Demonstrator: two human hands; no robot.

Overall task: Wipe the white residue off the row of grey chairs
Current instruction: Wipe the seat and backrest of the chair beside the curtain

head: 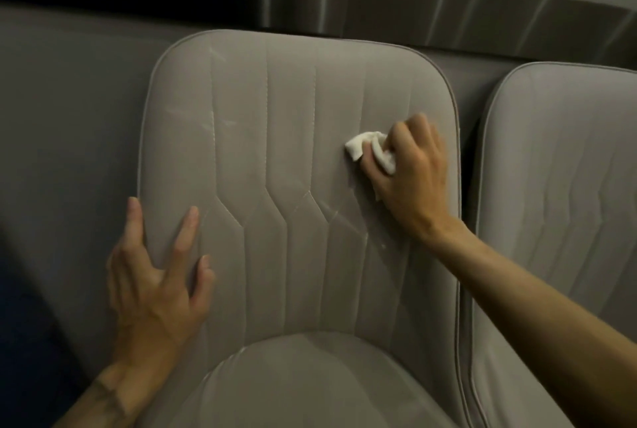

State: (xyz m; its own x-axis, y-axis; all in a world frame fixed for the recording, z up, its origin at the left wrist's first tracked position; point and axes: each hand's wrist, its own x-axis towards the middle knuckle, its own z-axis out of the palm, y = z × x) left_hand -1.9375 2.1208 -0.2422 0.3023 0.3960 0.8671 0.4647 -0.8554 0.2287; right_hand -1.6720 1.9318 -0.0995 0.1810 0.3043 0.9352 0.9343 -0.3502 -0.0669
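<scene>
right hand pinches white cloth against the right of the grey chair back, left hand spread on its left edge to brace it, white residue streaks remain far left

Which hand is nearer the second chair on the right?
Right. The right hand, gripping a white cloth, is beside the second chair; the left hand rests on the first backrest's far edge.

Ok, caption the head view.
Right hand presses crumpled white cloth on grey padded chair back; left hand braces its edge.
</scene>
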